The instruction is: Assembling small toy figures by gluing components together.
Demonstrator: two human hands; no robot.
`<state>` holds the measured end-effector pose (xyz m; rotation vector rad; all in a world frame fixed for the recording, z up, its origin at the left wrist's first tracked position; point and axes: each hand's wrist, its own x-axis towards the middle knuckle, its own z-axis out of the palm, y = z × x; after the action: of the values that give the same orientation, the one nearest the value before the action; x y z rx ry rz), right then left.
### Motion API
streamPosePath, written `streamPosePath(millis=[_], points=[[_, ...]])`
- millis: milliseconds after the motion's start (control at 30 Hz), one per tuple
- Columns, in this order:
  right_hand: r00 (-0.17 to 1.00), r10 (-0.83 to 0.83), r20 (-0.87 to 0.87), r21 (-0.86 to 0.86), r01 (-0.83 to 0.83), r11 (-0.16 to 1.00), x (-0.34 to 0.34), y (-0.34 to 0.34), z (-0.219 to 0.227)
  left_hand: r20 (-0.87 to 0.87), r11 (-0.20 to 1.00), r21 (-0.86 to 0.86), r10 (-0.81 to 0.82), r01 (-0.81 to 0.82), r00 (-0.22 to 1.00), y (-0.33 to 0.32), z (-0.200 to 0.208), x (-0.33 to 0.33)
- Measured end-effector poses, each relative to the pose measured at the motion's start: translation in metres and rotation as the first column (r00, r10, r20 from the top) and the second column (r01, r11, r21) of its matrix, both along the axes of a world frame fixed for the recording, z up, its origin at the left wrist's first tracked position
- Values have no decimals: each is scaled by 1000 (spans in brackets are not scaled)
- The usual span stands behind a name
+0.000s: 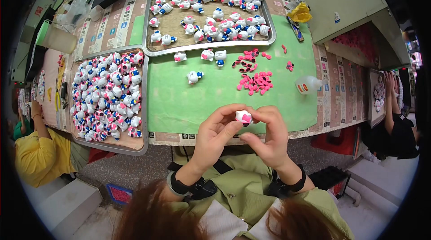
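Just over the table's front edge, I hold a small white cat-like toy figure with a pink patch and a dark spot facing me. My left hand pinches it between thumb and fingers. From the other side, the bent fingers of my right hand rest against the same figure, with the right thumb below it. Beyond my hands lies a pile of small pink pieces, and some with dark faces sit behind them. Loose white-and-blue figures lie on the green mat.
A metal tray of figures stands at the back, another tray crowded with them at left. A small translucent bottle lies at right near a yellow crumpled item. People work on both sides, one in a yellow shirt.
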<state>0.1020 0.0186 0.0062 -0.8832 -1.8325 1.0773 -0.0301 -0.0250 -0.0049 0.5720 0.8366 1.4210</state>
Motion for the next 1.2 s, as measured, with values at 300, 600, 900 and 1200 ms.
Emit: streamPosePath(millis=[300, 600, 900, 1200], points=[[984, -96, 152, 337, 39, 941, -6, -2, -1, 245, 998, -24, -45, 53, 968, -2, -5, 1], [962, -145, 231, 368, 52, 928, -13, -3, 6, 406, 990, -111, -32, 85, 913, -2, -7, 1], [944, -186, 273, 387, 69, 920, -14, -5, 6, 444, 990, -109, -33, 90, 896, 0, -9, 3], [974, -21, 227, 32, 14, 999, 2, 6, -2, 288, 971, -195, -78, 138, 954, 3, -10, -10]])
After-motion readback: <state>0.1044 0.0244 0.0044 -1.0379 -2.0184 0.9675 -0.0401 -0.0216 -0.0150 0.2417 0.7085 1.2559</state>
